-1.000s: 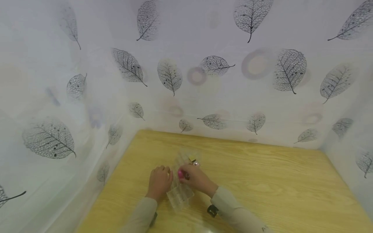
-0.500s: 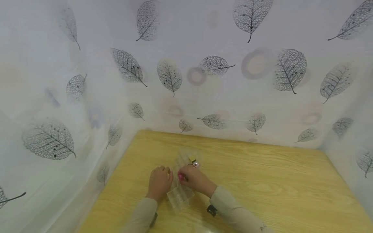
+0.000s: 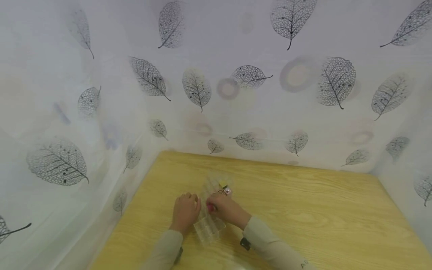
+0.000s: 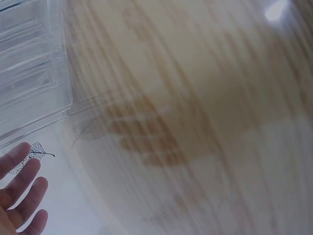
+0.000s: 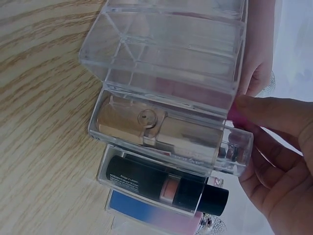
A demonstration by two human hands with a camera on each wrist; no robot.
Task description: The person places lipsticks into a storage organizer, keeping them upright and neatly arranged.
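Note:
A clear plastic lipstick organizer (image 3: 209, 227) with several compartments stands on the table between both hands. My right hand (image 3: 227, 210) pinches a bright pink tube (image 5: 236, 116) at the organizer's open side; most of the tube is hidden by the thumb and fingers. Through a clear wall a pink tint shows in one compartment. Beside it sit a gold lipstick (image 5: 186, 137), a black lipstick (image 5: 146, 178) and a blue-to-pink tube (image 5: 151, 210) in their own slots. My left hand (image 3: 185, 212) rests at the organizer's left side, fingers loosely extended near its wall (image 4: 36, 93).
The wooden table (image 3: 303, 210) spreads out to the right. White curtains (image 3: 256, 112) printed with dark leaves stand round its back and sides. A yellow-topped item (image 3: 223, 183) shows at the organizer's far end.
My right hand has come slightly nearer to me, and the pink tube sits lower and more covered by the fingers. The left hand stays in place at the organizer's side.

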